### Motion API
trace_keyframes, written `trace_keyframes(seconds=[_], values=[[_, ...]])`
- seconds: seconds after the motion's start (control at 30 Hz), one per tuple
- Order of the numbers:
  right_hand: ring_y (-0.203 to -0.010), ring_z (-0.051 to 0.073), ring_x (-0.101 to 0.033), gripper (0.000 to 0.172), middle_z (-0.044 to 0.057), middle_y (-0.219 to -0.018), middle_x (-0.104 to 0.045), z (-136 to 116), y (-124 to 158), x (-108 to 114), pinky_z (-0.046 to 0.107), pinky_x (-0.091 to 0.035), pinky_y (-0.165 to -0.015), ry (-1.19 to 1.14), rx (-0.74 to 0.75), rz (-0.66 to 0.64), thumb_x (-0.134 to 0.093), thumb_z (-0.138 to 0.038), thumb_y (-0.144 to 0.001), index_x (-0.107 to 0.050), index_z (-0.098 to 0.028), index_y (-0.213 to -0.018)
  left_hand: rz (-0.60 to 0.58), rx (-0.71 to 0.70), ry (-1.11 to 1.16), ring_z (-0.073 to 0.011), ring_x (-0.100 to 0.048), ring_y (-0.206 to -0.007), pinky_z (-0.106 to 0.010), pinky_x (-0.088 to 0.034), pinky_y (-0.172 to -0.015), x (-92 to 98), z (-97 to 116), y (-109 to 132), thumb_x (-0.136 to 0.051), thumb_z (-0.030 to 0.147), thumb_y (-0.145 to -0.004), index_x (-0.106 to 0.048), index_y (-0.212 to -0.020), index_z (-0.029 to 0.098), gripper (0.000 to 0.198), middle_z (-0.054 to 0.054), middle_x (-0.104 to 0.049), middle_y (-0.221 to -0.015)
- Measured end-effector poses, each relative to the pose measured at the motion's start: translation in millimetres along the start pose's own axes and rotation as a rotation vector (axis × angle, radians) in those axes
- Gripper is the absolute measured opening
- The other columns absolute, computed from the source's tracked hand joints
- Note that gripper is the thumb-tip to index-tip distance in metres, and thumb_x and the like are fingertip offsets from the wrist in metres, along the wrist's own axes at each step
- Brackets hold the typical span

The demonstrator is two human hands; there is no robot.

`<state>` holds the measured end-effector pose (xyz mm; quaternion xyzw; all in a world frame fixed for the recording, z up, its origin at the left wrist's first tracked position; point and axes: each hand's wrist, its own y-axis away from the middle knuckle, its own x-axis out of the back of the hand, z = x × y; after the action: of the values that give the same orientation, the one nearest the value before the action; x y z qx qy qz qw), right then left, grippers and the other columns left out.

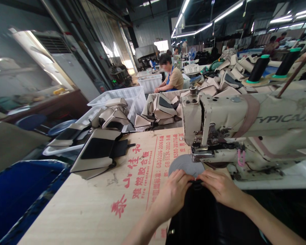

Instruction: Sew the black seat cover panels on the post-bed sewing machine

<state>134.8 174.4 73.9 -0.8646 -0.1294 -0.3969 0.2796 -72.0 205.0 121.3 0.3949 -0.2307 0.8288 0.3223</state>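
In front of the sewing machine (219, 126), my left hand (175, 190) and my right hand (220, 187) come close together, fingers bent and pinched. Between them they grip the top edge of a black fabric piece (200, 207), which hangs down toward my lap. Where it ends and my dark clothing begins, I cannot tell. Just beyond my fingertips a flat grey disc (185, 164), looking like a coiled roll of tape, lies on the plywood tabletop (97, 204). A beige and black sewn piece (97, 153) rests on the board's far left corner.
White plastic crates (136, 105) behind the board hold several beige and black pieces. A blue-lined bin (22, 197) stands at the left. Black thread cones (258, 69) rise behind the machine. A person (173, 78) in a tan top works beyond the crates.
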Motion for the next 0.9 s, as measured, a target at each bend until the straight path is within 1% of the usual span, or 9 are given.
trace_keyframes(seconds=[0.23,0.33,0.43,0.47,0.53,0.6,0.67,0.77,0.9], values=[[-0.091,0.019,-0.058,0.021,0.007,-0.094,-0.06,-2,-7,1,0.034,-0.049,-0.081,0.038,-0.051,0.012,-0.037,-0.016,-0.09,-0.057,-0.018,-0.097,0.063,0.066,0.121,-0.0162,-0.055,-0.096,-0.031,-0.045,-0.088,6.1,-7,-10,-0.042,0.023,-0.089,-0.06,-0.098,0.018,0.021,-0.006,-0.059,-0.099],[-0.087,0.018,-0.058,0.02,0.006,-0.091,-0.059,0,-7,-1,0.032,-0.049,-0.079,0.018,-0.042,0.01,-0.038,-0.016,-0.09,-0.057,-0.018,-0.094,0.044,0.113,0.206,-0.0159,-0.055,-0.101,-0.032,-0.043,-0.092,7.9,-9,7,-0.043,0.028,-0.089,-0.062,-0.103,0.02,0.025,-0.006,-0.059,-0.106],[-0.083,0.017,-0.057,0.019,0.006,-0.088,-0.059,0,-6,-1,0.031,-0.047,-0.076,-0.027,-0.043,-0.018,-0.038,-0.016,-0.091,-0.057,-0.018,-0.093,-0.001,0.207,0.265,-0.0156,-0.049,-0.115,-0.033,-0.038,-0.099,0.0,-12,27,-0.037,0.032,-0.091,-0.052,-0.121,0.026,0.034,-0.003,-0.054,-0.124],[-0.082,0.017,-0.056,0.019,0.005,-0.087,-0.059,-1,-6,0,0.031,-0.047,-0.076,-0.046,-0.05,-0.026,-0.038,-0.017,-0.091,-0.057,-0.017,-0.093,0.024,0.253,0.244,-0.0154,-0.05,-0.113,-0.031,-0.039,-0.097,-4.2,-13,30,-0.034,0.034,-0.092,-0.052,-0.121,0.025,0.035,-0.002,-0.057,-0.122],[-0.081,0.017,-0.056,0.019,0.005,-0.087,-0.059,-4,-8,3,0.03,-0.045,-0.075,-0.096,-0.078,-0.017,-0.039,-0.018,-0.091,-0.058,-0.017,-0.093,0.133,0.346,0.131,-0.0153,-0.059,-0.095,-0.027,-0.046,-0.082,-11.1,-14,28,-0.026,0.036,-0.094,-0.06,-0.106,0.018,0.04,-0.004,-0.066,-0.099],[-0.083,0.018,-0.056,0.019,0.005,-0.086,-0.06,-9,-10,4,0.03,-0.043,-0.077,-0.203,-0.143,0.043,-0.042,-0.02,-0.09,-0.061,-0.018,-0.091,0.238,0.4,-0.005,-0.0144,-0.059,-0.071,-0.023,-0.046,-0.064,-11.6,-15,14,-0.02,0.038,-0.094,-0.061,-0.086,0.014,0.048,-0.003,-0.064,-0.074],[-0.087,0.019,-0.055,0.017,0.004,-0.085,-0.061,-15,-11,-2,0.03,-0.041,-0.082,-0.454,-0.278,0.173,-0.049,-0.025,-0.087,-0.064,-0.019,-0.088,0.255,0.386,-0.084,-0.0134,-0.055,-0.062,-0.022,-0.042,-0.058,-3.4,-14,-6,-0.021,0.04,-0.093,-0.058,-0.078,0.015,0.047,-0.002,-0.06,-0.066],[-0.08,0.018,-0.056,0.021,0.002,-0.08,-0.062,-24,-12,-28,0.028,-0.042,-0.077,-0.846,-0.521,0.405,-0.058,-0.037,-0.081,-0.066,-0.018,-0.087,0.177,0.289,-0.153,-0.0134,-0.055,-0.063,-0.023,-0.039,-0.062,17.2,-16,-38,-0.034,0.04,-0.089,-0.057,-0.072,0.018,0.037,-0.001,-0.059,-0.066],[-0.075,0.018,-0.058,0.037,0.003,-0.081,-0.064,-26,-26,-70,0.027,-0.045,-0.066,-1.062,-0.674,0.542,-0.05,-0.048,-0.083,-0.062,-0.016,-0.099,0.049,0.246,-0.251,-0.0163,-0.056,-0.062,-0.026,-0.04,-0.062,30.9,-31,-82,-0.048,0.034,-0.08,-0.059,-0.062,0.018,0.026,-0.004,-0.061,-0.063]])
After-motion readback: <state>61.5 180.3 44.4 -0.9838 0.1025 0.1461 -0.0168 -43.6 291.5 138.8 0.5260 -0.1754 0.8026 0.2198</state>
